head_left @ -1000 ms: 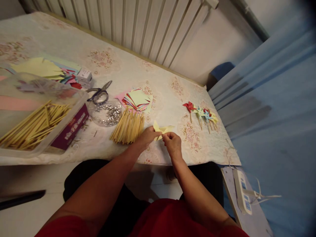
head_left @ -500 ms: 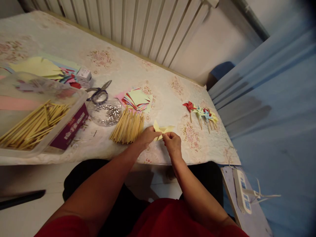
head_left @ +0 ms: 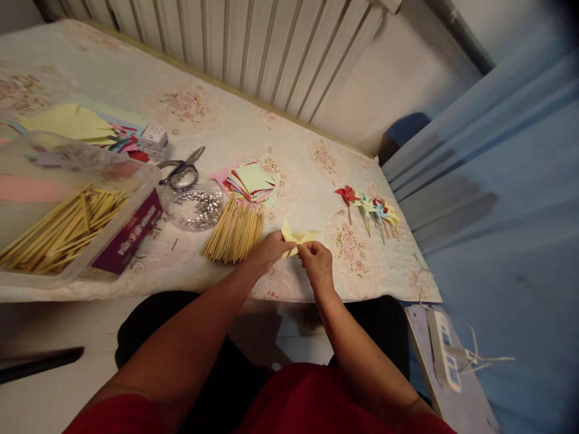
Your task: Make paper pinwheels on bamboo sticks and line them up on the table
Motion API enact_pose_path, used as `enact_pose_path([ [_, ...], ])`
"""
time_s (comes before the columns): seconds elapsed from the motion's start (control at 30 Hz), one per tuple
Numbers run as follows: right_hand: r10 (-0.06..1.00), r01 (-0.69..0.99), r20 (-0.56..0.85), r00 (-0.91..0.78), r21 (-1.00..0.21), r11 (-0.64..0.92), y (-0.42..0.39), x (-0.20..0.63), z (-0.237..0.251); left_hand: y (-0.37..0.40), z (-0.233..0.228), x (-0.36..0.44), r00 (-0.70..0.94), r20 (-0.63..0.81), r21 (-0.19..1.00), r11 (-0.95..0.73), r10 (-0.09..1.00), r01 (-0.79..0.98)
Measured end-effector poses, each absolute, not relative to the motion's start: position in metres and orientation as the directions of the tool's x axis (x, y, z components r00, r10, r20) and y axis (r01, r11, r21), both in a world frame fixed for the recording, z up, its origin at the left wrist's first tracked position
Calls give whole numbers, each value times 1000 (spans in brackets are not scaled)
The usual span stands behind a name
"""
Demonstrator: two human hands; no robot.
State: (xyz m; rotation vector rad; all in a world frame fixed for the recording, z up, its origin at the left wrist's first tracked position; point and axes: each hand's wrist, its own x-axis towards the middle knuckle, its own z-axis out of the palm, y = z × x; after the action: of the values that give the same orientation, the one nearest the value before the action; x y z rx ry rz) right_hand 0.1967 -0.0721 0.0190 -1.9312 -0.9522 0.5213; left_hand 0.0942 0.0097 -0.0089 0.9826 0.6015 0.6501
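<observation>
A yellow paper pinwheel [head_left: 302, 236], its points folded inward, is held between both hands near the table's front edge. My left hand [head_left: 272, 248] pinches its left side with the thumb on top. My right hand [head_left: 316, 259] has thumb and fingertips closed at the near middle of the paper; whether a small pin is between them is hidden. Just left of my left hand lies a row of thin wooden sticks [head_left: 235, 232]. Behind the sticks is a stack of coloured paper squares [head_left: 253, 182]. Finished pinwheels on sticks [head_left: 368, 208] lie to the right.
A clear round dish of metal pins [head_left: 199, 208] sits beside scissors [head_left: 183, 169]. At the left stands a plastic box [head_left: 151, 181] holding more sticks. Small white boxes [head_left: 154, 137] and coloured paper [head_left: 72, 123] lie behind it. A power strip [head_left: 443, 349] is at lower right.
</observation>
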Motion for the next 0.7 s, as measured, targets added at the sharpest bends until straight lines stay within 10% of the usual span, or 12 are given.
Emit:
enact_pose_path([
  [0.33,655,322,88,751,-914,-246,-88,224,35,9,0,91,666,-289,786,567,688,-245],
  [0.7,727,-114,-217,651,-975,-189,-78,225,28,6,7,88,719,-267,765,595,641,-246],
])
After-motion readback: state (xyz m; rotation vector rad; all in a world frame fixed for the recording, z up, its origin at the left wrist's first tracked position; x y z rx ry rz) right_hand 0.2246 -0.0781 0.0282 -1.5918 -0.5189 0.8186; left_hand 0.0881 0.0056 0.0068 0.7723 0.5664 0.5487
